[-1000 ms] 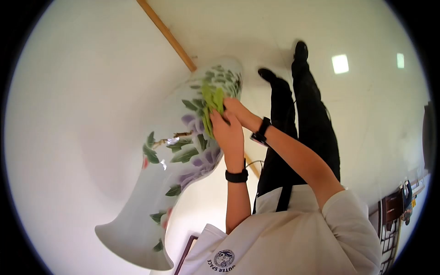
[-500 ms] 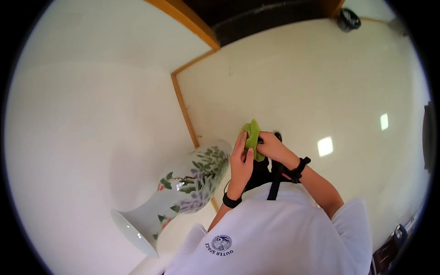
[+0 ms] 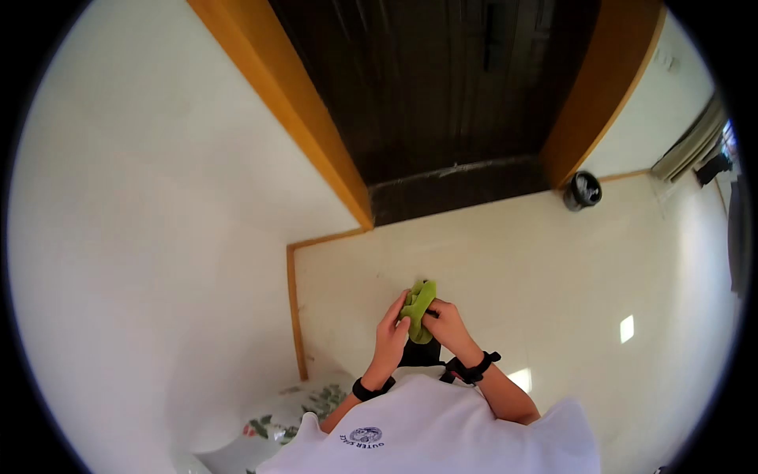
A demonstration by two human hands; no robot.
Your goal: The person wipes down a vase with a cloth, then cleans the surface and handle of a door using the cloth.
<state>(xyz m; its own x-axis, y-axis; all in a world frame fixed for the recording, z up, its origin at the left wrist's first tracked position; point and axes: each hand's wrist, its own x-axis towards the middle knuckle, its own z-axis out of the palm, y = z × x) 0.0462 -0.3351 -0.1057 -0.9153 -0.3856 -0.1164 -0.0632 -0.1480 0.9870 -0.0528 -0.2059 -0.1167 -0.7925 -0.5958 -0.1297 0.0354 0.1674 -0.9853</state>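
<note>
A folded green cloth (image 3: 420,304) is held between my two hands in front of my body. My left hand (image 3: 390,332) grips its left side, with the fingers along the cloth and the thumb on its near edge. On the other side, my right hand (image 3: 448,325) is closed against the cloth, its fingertips partly hidden by the fabric. Black bands are on both wrists.
A large flowered vase (image 3: 276,426) stands at the lower left by the white wall (image 3: 158,197). Ahead is a dark door (image 3: 442,87) in an orange-brown frame. A black bin (image 3: 583,192) stands at its right on the pale floor (image 3: 505,268).
The view has tilted up, bringing the door and bin further into sight while the vase has slid down and is partly cut off. Both hands still hold the cloth.
</note>
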